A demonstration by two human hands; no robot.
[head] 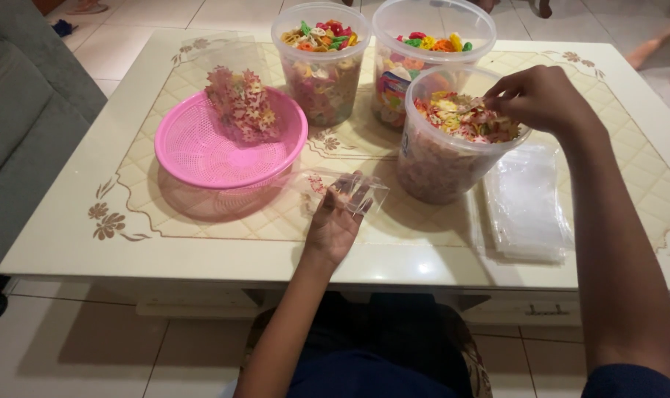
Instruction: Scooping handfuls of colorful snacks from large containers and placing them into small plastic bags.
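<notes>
My left hand [335, 221] rests near the table's front edge and holds a small clear plastic bag [357, 193] by its mouth. My right hand [537, 96] reaches into the nearest clear tub [438, 166], its fingertips pinched on the pink and yellow shaped crackers [460, 118] inside. Whether a piece is between the fingers cannot be told. A pink plastic basket [202, 144] to the left holds a filled clear bag of flower-shaped crackers [242, 107].
Two more clear tubs [321, 66] [423, 44] of coloured crackers stand at the back. A stack of flat clear bags [526, 203] lies at the right. The cream table [202, 254] has a grey sofa [18, 125] to its left. Someone's bare foot [655, 44] shows at far right.
</notes>
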